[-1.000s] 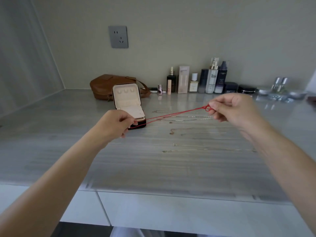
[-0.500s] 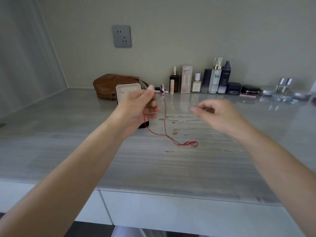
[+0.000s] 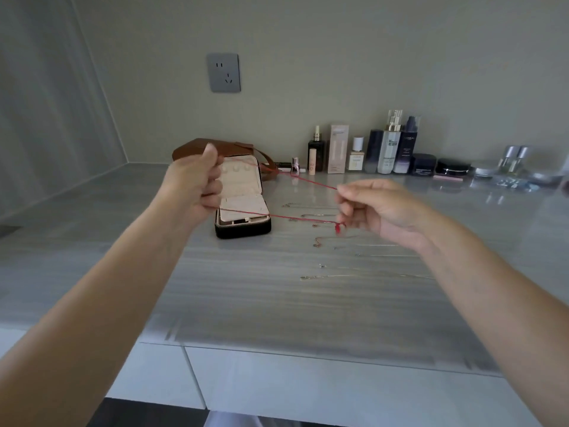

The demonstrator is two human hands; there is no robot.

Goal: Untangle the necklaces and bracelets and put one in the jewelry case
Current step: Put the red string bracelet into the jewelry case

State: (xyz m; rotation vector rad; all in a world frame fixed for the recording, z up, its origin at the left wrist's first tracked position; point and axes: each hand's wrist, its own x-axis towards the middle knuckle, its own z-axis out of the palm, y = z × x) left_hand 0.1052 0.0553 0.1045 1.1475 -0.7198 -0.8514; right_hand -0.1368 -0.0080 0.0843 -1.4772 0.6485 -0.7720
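A thin red string bracelet (image 3: 304,179) is stretched in the air between both hands as two strands. My left hand (image 3: 197,183) grips one end, raised just left of the open jewelry case (image 3: 243,229), a black case with a cream lining standing on the grey counter. My right hand (image 3: 378,208) pinches the string's other end to the right, its red knot hanging below the fingers. Several thin gold and silver chains (image 3: 338,241) lie laid out in rows on the counter under and in front of my right hand.
A brown leather bag (image 3: 191,147) sits behind the case. Several cosmetic bottles and jars (image 3: 388,149) line the back wall to the right. The grey counter (image 3: 246,297) ends at a front edge above white drawers (image 3: 308,389). A wall socket (image 3: 224,72) is above.
The string hung slack from my left hand half a second ago. My right hand has taken hold of it again and the string is pulled out between both hands above the case.
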